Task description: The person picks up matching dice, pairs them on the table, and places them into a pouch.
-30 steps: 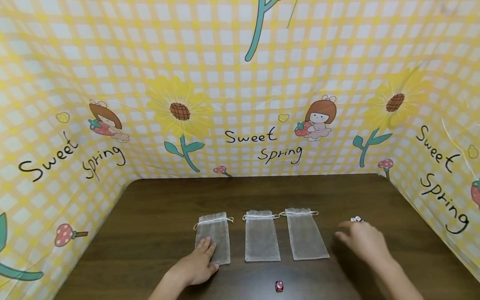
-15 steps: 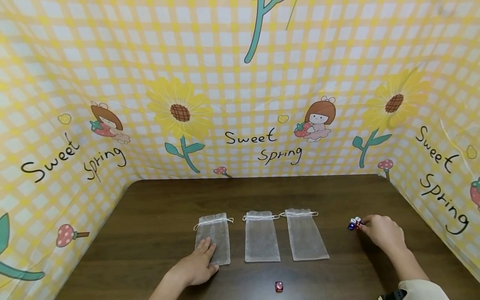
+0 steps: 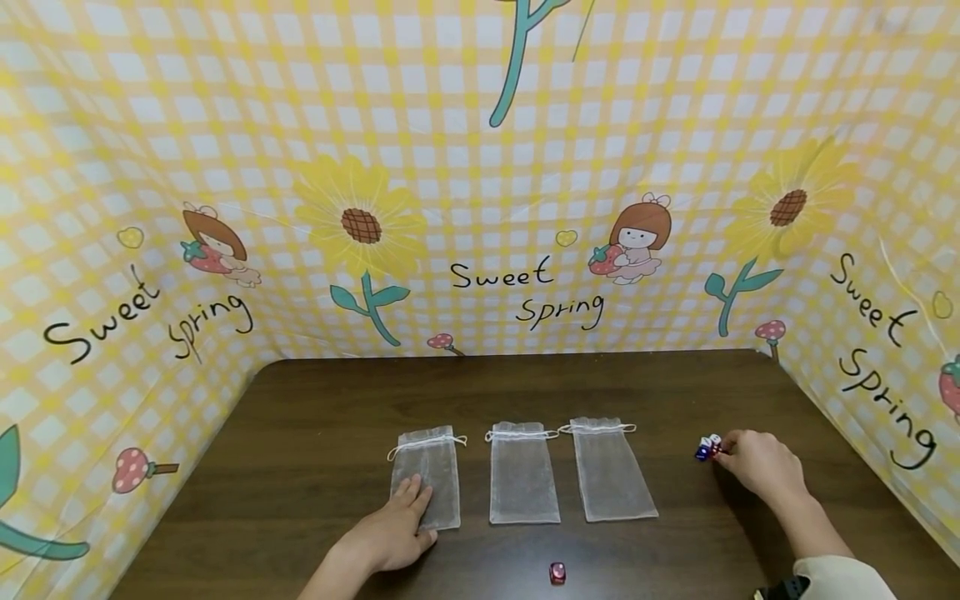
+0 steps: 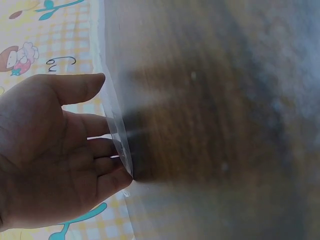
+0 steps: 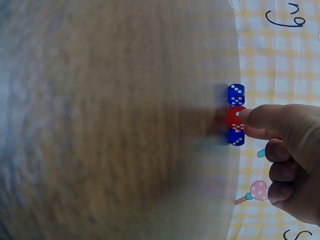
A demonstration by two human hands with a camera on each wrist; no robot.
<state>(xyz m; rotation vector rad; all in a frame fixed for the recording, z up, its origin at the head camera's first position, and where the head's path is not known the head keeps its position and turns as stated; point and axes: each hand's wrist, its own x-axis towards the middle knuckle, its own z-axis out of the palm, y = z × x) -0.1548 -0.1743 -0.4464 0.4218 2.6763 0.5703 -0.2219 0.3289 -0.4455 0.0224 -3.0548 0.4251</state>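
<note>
At the right of the table my right hand (image 3: 767, 467) pinches a red die (image 5: 235, 117) between thumb and forefinger, the other fingers curled in. Blue dice (image 5: 237, 94) stand right beside it; in the head view the small cluster of dice (image 3: 703, 448) shows blue, white and red. My left hand (image 3: 392, 529) rests with extended fingers on the lower left part of a sheer white drawstring bag (image 3: 442, 492). Two similar pouches, the middle bag (image 3: 523, 483) and the right-hand bag (image 3: 611, 479), lie flat in a row with it.
A single shiny red die (image 3: 557, 573) sits near the front of the dark wooden table (image 3: 360, 392), below the middle bag. A yellow checked cloth (image 3: 480, 167) rises behind the table and along both sides.
My right hand moved right from in front of the dice, uncovering them, and its thumb and forefinger came onto a red die. My left hand has stayed on its bag.
</note>
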